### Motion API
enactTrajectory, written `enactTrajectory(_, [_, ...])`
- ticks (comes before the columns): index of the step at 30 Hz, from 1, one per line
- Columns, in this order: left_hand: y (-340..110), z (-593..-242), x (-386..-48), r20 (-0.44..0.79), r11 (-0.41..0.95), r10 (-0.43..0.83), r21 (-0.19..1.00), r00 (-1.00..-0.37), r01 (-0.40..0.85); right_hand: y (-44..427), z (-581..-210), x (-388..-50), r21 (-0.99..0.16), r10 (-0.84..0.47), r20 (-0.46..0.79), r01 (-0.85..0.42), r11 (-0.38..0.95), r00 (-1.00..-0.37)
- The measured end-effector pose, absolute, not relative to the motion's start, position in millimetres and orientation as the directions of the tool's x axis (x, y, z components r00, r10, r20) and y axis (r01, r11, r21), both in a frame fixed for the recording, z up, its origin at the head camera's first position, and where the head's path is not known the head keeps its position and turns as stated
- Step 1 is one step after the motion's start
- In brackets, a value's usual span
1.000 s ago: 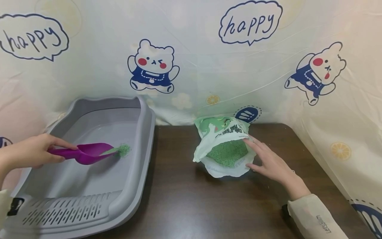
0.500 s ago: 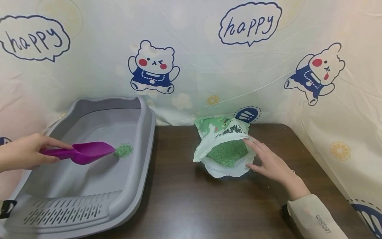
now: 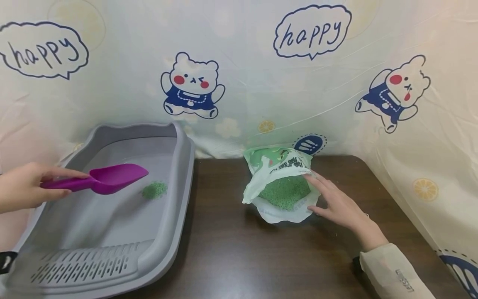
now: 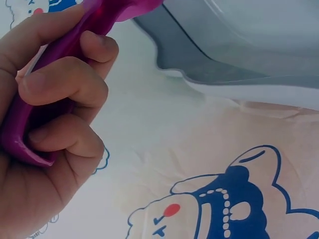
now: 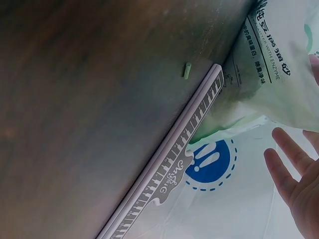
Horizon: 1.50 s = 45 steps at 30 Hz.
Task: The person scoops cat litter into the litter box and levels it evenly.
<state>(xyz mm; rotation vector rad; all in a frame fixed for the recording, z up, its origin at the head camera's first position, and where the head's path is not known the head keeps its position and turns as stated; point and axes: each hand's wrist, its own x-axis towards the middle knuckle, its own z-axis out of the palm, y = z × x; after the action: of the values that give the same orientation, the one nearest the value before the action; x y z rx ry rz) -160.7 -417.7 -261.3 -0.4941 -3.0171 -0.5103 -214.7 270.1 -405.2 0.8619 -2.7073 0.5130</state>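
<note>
My left hand [image 3: 28,186] grips the handle of a purple scoop [image 3: 119,176], which hangs over the grey litter box [image 3: 186,195] with no pellets visible in it. In the left wrist view, my fingers [image 4: 65,82] curl round that handle. A small heap of green litter pellets [image 3: 154,189] lies on the box floor beneath the scoop's tip. On the table, a green and white litter bag [image 3: 276,216] stands with its mouth toward me, green pellets [image 3: 285,191] inside. My right hand [image 3: 340,205] rests its straight fingers against the bag's right edge, its thumb apart from them.
The brown table [image 3: 254,261] runs up to a cloth backdrop [image 3: 242,74] printed with bears. A flat strip [image 5: 167,154] with piano keys printed on it lies beside the bag in the right wrist view. One loose pellet [image 5: 187,70] is near it.
The last pellets slid from the scoop into the heap. My left hand drew the scoop leftward, then raised it off the heap. My right hand and the bag stayed put.
</note>
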Motion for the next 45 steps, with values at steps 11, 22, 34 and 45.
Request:
enactTrajectory(11, [-398.4,-247.4,-163.3,0.180,0.917,0.255,0.268,-0.950,0.297,267.6,-400.8,-215.7,-0.259,-0.510,0.346,-0.603,0.755,-0.788])
enactTrajectory(22, [-371.5,-239.2,-162.7,0.266,0.922,0.271,0.204,-0.925,0.329,261.4,-398.3,-213.6,-0.336,-0.497,0.310,-0.583,0.740,-0.810])
enactTrajectory(34, [-345.3,-232.3,-156.2,0.261,0.911,0.249,0.265,-0.933,0.317,254.6,-399.9,-214.3,-0.342,-0.501,0.304,-0.583,0.737,-0.811])
enactTrajectory(45, [-300.2,-229.6,-150.9,0.302,0.820,0.465,0.208,-0.832,0.534,252.3,-401.5,-212.3,-0.335,-0.500,0.286,-0.574,0.747,-0.818])
